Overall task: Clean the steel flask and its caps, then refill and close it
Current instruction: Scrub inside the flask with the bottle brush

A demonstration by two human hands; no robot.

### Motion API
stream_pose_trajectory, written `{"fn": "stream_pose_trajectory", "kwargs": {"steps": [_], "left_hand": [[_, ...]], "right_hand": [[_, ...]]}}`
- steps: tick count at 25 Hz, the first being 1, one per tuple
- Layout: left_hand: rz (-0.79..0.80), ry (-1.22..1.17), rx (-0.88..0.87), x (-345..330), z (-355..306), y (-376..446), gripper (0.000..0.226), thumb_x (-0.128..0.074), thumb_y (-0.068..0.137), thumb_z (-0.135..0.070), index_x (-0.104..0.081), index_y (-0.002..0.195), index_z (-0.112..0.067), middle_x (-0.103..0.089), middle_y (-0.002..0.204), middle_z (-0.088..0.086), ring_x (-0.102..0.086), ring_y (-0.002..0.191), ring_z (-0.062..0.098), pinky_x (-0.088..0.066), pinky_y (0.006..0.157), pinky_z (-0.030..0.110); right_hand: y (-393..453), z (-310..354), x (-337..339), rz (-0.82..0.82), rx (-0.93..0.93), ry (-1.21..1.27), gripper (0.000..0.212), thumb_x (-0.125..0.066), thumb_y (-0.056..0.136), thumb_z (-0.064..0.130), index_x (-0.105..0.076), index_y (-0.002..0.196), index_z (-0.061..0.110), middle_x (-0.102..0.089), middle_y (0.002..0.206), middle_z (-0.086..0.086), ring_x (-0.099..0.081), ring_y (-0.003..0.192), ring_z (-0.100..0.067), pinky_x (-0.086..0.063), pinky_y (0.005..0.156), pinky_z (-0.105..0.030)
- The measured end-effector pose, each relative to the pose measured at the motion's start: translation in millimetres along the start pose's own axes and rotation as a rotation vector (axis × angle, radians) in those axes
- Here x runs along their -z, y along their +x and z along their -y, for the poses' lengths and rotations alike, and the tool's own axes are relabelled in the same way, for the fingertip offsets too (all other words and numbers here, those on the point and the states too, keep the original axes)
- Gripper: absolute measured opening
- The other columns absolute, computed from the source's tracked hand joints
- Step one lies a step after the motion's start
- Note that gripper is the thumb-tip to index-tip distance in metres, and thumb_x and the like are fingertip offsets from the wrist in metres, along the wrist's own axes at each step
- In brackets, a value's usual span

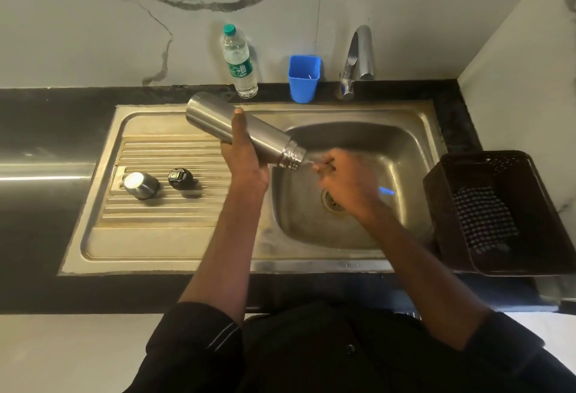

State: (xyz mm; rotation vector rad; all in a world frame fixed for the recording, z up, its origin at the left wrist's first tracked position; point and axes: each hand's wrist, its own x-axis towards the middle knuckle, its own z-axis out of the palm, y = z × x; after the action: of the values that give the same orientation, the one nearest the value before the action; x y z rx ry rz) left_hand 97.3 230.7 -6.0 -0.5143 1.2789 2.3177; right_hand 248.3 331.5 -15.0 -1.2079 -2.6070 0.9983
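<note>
My left hand [241, 156] grips the steel flask [215, 117] around its middle. The flask is tilted, mouth down and to the right, over the sink basin [399, 156]. My right hand [346, 184] is blurred just below the flask's mouth and holds a thin brush whose blue handle [386, 190] sticks out to the right; the brush's wire end meets the flask's mouth. A steel outer cap [140, 185] and a black inner cap [180, 178] stand on the ribbed drainboard [162, 209] to the left.
A clear plastic water bottle [238, 62] with a green cap, a blue cup [304, 78] and the steel tap [358, 59] stand along the back wall. A dark plastic basket [498, 212] sits on the black counter [37, 205] at the right of the sink.
</note>
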Motion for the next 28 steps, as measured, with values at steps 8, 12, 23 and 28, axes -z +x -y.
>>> {"fn": "stream_pose_trajectory", "kwargs": {"steps": [8,12,23,28], "left_hand": [[-0.040,-0.111,-0.028,34,-37,19,0.070,-0.083,0.089,-0.032,-0.045,0.142,-0.010,-0.068,0.129,0.017,-0.074,0.105,0.031,-0.060,0.096,0.057],[0.089,-0.018,0.045,23,-20,9,0.069,-0.081,0.089,-0.032,-0.049,0.145,-0.007,-0.068,0.124,0.018,-0.074,0.104,0.031,-0.064,0.086,0.049],[0.135,-0.106,0.083,14,-16,17,0.072,-0.085,0.086,-0.034,-0.049,0.144,-0.010,-0.068,0.133,0.021,-0.071,0.115,0.035,-0.058,0.097,0.062],[0.292,0.038,0.052,-2,-25,19,0.074,-0.082,0.082,-0.038,-0.052,0.144,-0.010,-0.068,0.116,0.016,-0.071,0.103,0.030,-0.061,0.093,0.053]], "right_hand": [[-19,-8,9,-0.020,-0.061,-0.045,0.042,-0.057,0.100,0.048,-0.062,0.063,0.028,-0.066,0.071,0.004,-0.066,0.082,-0.028,-0.043,0.070,-0.035],[-13,40,-7,0.056,-0.099,0.203,0.042,-0.059,0.100,0.045,-0.069,0.065,0.024,-0.062,0.054,0.007,-0.055,0.051,-0.009,-0.043,0.059,-0.029],[-21,30,0,-0.093,-0.004,0.183,0.010,-0.070,0.096,0.018,-0.081,0.095,0.019,-0.069,0.069,0.002,-0.057,0.059,-0.013,-0.043,0.059,-0.030],[-20,18,8,0.332,-0.265,0.672,0.027,-0.058,0.104,0.025,-0.070,0.085,0.012,-0.052,0.055,0.001,-0.036,0.040,-0.010,-0.028,0.041,-0.024]]}}
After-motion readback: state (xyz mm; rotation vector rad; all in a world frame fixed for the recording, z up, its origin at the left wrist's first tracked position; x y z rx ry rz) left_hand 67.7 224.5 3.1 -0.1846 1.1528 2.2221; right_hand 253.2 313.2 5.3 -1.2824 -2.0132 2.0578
